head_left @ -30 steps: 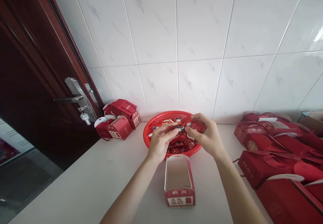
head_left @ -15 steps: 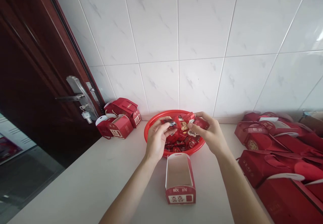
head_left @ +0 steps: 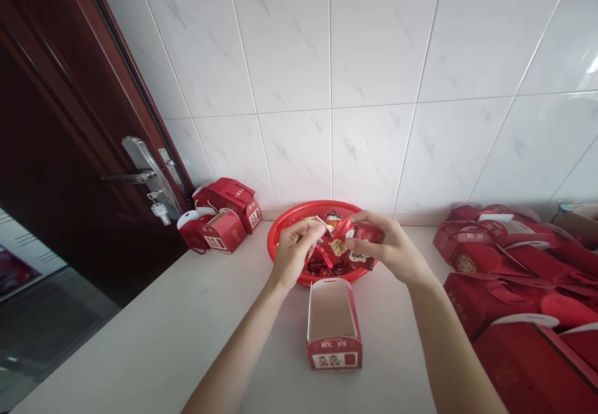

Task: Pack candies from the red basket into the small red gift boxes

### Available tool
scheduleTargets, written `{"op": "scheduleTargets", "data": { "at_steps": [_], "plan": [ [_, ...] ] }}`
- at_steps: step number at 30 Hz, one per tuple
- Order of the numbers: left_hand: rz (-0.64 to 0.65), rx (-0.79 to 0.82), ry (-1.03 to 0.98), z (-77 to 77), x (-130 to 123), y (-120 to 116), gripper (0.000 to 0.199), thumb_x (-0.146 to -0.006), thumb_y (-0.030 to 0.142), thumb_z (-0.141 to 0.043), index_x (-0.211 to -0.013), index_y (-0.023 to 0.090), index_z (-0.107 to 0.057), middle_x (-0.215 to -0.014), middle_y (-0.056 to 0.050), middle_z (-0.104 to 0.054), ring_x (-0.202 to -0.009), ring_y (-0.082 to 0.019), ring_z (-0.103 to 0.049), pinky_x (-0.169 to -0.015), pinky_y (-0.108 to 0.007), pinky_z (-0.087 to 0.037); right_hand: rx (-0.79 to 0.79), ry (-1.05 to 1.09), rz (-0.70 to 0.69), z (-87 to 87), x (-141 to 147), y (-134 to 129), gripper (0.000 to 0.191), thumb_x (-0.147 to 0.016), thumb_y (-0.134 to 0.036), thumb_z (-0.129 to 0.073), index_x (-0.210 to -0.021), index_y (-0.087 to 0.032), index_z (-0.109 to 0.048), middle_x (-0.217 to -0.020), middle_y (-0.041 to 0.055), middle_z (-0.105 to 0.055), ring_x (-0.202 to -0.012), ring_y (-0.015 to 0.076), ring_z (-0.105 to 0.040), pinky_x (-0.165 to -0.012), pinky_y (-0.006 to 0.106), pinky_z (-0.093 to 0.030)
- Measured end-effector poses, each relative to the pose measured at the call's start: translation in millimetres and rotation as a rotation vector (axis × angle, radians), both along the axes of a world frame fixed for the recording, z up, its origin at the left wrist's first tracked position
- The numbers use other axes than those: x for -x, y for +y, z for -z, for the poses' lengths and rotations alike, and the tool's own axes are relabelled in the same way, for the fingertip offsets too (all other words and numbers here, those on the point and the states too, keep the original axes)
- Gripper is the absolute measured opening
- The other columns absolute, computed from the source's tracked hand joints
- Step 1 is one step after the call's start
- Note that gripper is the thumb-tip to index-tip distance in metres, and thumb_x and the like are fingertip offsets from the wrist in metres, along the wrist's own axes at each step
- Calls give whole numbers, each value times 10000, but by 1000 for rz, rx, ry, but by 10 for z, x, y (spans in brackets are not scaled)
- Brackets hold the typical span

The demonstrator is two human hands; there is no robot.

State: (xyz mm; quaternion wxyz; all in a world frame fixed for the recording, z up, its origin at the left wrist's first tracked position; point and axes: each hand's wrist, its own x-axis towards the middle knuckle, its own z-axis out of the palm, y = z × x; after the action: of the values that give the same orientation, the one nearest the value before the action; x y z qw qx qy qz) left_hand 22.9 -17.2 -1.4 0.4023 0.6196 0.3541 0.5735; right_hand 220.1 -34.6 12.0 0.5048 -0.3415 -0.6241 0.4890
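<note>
Right hand curled round red packet; left hand pinched, fingertips together.

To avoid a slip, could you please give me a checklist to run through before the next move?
1. Front box upright on the table: ok.
2. Front box's top open: ok.
3. Wrapped packets in the red basket: ok.
4. Left hand gripping a packet: cannot tell, its grip is hidden.
5. Right hand gripping a packet: cannot tell, red wrappers crowd behind it.
</note>
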Motion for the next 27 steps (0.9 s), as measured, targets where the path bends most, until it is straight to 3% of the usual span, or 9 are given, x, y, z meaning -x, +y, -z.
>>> {"op": "scheduleTargets", "data": {
  "at_steps": [3,6,14,20,24,27],
  "plan": [
    [18,-83,137,-25,-11,-74,243,-842,434,-731,-803,196,-753,-752,-21,-656,-721,-171,-581,-667,-267,-452,-12,-84,-54,9,32,-7,381,-739,-401,-863,-1024,-213,-694,-820,-1,-691,-693,155,-624,-659,285,-537],
    [35,-113,269,-28,0,-102,256,-901,445,-696,-838,202,-749,-811,-34,-676,-810,-203,-606,-738,-283,-466,-33,-88,-45,32,64,9,419,-756,-442,-849,-1070,-220,-683,-879,15,-704,-727,173,-653,-668,298,-553],
    [89,-85,264,15,30,-69,330,-953,490,-617,-840,213,-756,-696,-29,-628,-712,-210,-596,-626,-279,-441,-63,-70,8,72,111,19,395,-819,-497,-799,-1081,-230,-675,-871,8,-692,-766,165,-644,-671,269,-536],
    [124,-97,300,-5,17,-89,399,-980,508,-554,-754,195,-654,-648,8,-497,-607,-154,-442,-562,-271,-337,-95,-96,37,60,121,18,373,-859,-518,-754,-1082,-230,-678,-875,7,-689,-746,155,-634,-652,261,-521],
    [101,-121,285,23,13,-78,421,-978,519,-557,-716,192,-598,-628,20,-424,-596,-144,-373,-552,-278,-288,-126,-111,73,72,130,37,345,-905,-526,-693,-1082,-229,-694,-997,41,-726,-872,185,-672,-743,284,-544],
    [66,-103,253,41,-5,-75,424,-960,549,-575,-721,199,-586,-638,13,-425,-602,-153,-369,-559,-289,-289,-154,-133,142,82,140,53,360,-905,-546,-675,-1057,-220,-697,-979,45,-726,-856,185,-666,-745,288,-539]
  ]
}}
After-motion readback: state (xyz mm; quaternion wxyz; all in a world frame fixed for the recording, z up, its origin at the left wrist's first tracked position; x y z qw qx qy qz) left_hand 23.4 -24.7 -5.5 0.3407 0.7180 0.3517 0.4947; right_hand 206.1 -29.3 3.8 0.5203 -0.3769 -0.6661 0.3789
